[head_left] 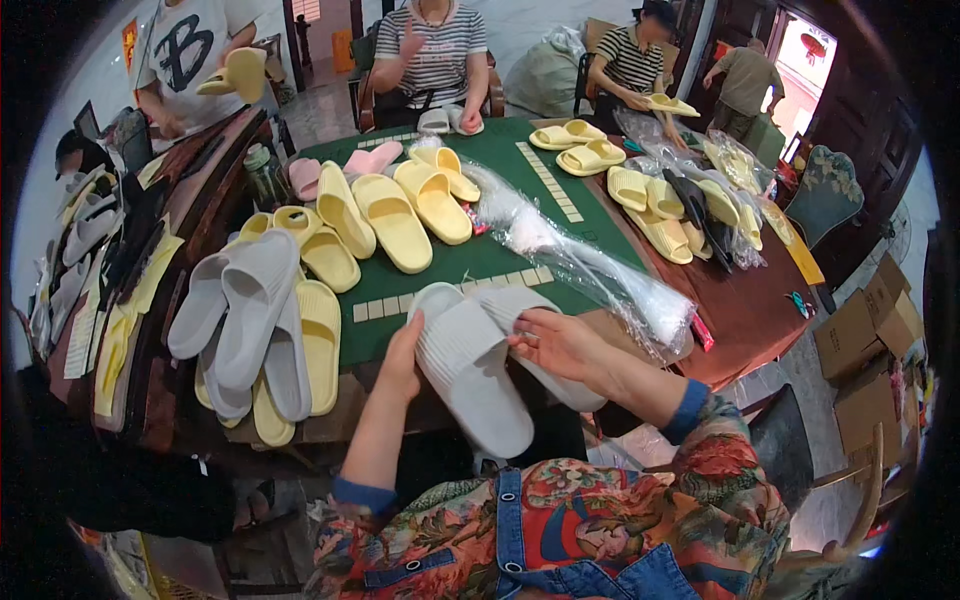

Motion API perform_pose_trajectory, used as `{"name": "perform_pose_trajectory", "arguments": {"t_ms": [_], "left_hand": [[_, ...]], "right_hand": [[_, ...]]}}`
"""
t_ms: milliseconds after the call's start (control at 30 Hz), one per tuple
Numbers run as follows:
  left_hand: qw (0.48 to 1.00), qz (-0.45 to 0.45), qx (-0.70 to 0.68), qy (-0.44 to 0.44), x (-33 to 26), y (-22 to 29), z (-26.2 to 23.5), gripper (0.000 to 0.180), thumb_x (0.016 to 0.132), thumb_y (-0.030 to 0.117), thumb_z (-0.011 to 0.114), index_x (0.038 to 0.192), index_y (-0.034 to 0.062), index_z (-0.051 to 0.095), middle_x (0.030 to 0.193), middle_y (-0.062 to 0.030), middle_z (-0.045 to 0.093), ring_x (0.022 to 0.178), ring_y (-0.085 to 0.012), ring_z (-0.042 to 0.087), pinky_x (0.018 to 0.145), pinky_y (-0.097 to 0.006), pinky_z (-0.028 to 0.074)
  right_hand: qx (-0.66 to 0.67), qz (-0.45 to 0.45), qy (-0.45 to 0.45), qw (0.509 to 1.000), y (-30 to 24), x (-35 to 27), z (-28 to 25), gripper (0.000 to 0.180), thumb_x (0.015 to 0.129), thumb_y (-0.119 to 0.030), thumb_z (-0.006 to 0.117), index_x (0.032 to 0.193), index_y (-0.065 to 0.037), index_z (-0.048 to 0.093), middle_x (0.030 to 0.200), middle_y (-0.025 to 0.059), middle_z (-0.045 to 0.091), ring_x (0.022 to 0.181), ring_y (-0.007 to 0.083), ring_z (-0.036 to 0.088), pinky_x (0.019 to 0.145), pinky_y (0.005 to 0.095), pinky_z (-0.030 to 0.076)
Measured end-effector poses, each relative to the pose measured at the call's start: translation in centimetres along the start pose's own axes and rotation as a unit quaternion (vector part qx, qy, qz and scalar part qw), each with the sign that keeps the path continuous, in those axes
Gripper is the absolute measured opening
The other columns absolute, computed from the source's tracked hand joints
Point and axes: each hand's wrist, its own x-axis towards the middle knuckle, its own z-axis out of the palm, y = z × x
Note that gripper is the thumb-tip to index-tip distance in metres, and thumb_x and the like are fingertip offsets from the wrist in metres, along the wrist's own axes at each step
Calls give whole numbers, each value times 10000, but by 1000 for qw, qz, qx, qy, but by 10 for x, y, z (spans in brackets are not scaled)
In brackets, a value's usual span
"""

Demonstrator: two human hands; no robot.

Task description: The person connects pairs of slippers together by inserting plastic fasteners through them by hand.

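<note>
— How are the hands set?

— Both forearms rise from the near edge. The left hand [403, 352] reaches up with the palm turned inward, its fingers pressed flat against the left edge of a grey slipper [470, 372]. The right hand [556, 343] comes in from the right, fingers curled over a second grey slipper [540, 340] lying just behind the first.

— So each is gripping?

— The right one is grasping its slipper; the left steadies its slipper by the side, thumb hidden, so I cannot tell whether it closes round it.

— Where do the slippers lie?

— Between the two hands, over the near edge of the green worktop [470, 262], touching each other. The front slipper's long axis runs from far-left to near-right, its ribbed sole up. The other runs nearly parallel.

— And nearby?

— A pile of grey and yellow slippers [262, 330] at the left, clear plastic bags [590, 265] to the right.
</note>
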Motion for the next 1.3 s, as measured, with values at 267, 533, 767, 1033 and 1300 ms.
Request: {"name": "perform_pose_trajectory", "arguments": {"t_ms": [267, 533, 767, 1033, 1300], "left_hand": [[707, 395, 570, 133, -15, -25, -29, 472, 794, 204, 649, 1186, -13, 501, 1214, -217, 460, 1122, -385, 437, 958, -460, 349], [589, 395, 704, -46, -22, -37, 27, 514, 710, 230, 705, 1195, 147, 557, 1197, -145, 511, 1153, -332, 450, 938, -451, 352], [643, 460, 612, 32, 8, -43, 19, 139, 777, 170, 634, 891, 89, 634, 955, -67, 608, 1011, -269, 544, 887, -415, 381], [666, 424, 611, -62, 3, -22, 24, 108, 757, 172, 649, 761, 74, 606, 839, -74, 591, 884, -271, 565, 832, -405, 394], [790, 306, 499, -181, 1, 7, 44, 174, 775, 195, 675, 817, 32, 632, 719, -102, 581, 720, -225, 583, 678, -340, 452]], "right_hand": [[-169, 8, 41, 985, 47, -15, -19, 288, 891, -228, 595, 1109, -51, 532, 1017, 48, 585, 902, 171, 586, 738, 265, 465], [-204, -59, 30, 977, 52, 6, -10, 268, 890, -201, 597, 1105, -63, 518, 941, 30, 593, 807, 121, 580, 687, 248, 455], [-119, -85, 30, 989, 52, 49, -8, 156, 905, -183, 566, 983, -48, 566, 855, 6, 586, 739, 93, 539, 633, 226, 428], [-246, -130, 37, 960, 50, 22, -14, 248, 916, -216, 560, 1055, -26, 638, 962, 17, 640, 805, 78, 558, 701, 223, 447], [-46, -148, 12, 988, 30, 11, -9, 303, 911, -227, 546, 1099, 6, 598, 900, 20, 628, 750, 97, 546, 656, 226, 444]]}}
